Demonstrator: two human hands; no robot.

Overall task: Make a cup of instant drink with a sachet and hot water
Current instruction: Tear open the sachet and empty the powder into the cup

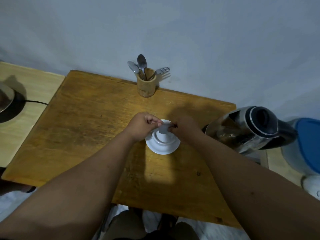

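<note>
A white cup [163, 138] stands on a white saucer [161, 148] near the middle of the wooden table [86, 129]. Both my hands pinch a small grey sachet [163, 129] directly above the cup. My left hand [142, 126] grips its left edge, my right hand [184, 128] its right edge. The cup's inside is mostly hidden by the sachet and my fingers. A steel electric kettle [249, 129] with a black lid and handle sits at the table's right edge, just right of my right hand.
A wooden holder [146, 85] with spoons and a fork stands at the table's far edge against the wall. A lighter side table at left carries a metal lidded appliance [7, 101] with a black cord. A blue-lidded white container [303, 148] is at far right.
</note>
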